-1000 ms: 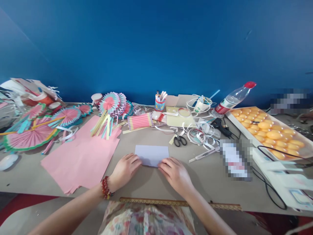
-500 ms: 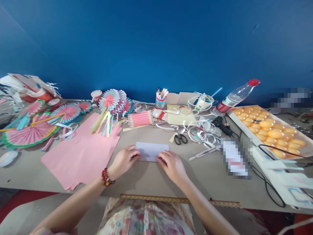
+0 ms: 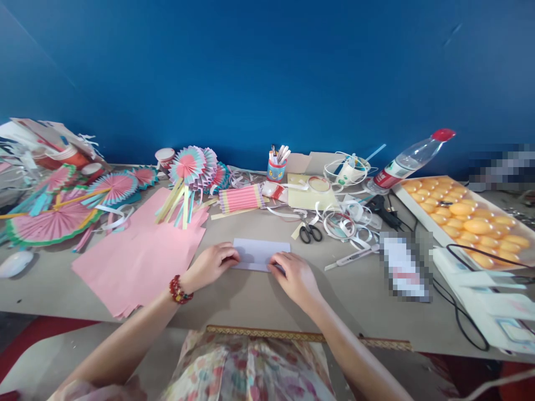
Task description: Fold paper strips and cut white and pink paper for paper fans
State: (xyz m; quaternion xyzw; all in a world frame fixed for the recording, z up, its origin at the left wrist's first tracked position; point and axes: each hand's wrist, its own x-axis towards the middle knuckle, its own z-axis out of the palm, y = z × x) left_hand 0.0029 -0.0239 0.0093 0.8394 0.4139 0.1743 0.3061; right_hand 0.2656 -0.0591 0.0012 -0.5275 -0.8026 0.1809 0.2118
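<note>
A small sheet of pale lavender paper (image 3: 259, 252) lies in front of me, with a narrow fold along its near edge. My left hand (image 3: 213, 263) pinches the left end of that edge between thumb and fingers. At the right end, my right hand (image 3: 292, 273) grips the same paper, its fingers curled together. A stack of pink paper (image 3: 129, 262) rests left of my left hand. Beyond the lavender paper lies a pleated pink strip (image 3: 240, 199) with yellow and purple edges. Black-handled scissors (image 3: 310, 234) are to the right.
Folded paper fans (image 3: 54, 220) crowd the left, near a white mouse (image 3: 15, 264). On the right are a utility knife (image 3: 351, 257), a glue gun (image 3: 383, 210), a bottle (image 3: 407, 162) and a tray of yellow domes (image 3: 472, 223). A pen cup (image 3: 276, 170) stands by the blue wall.
The paper's near edge now shows a narrow folded band, and its visible depth is slightly less. Both hands keep their hold. The whole view has shifted slightly.
</note>
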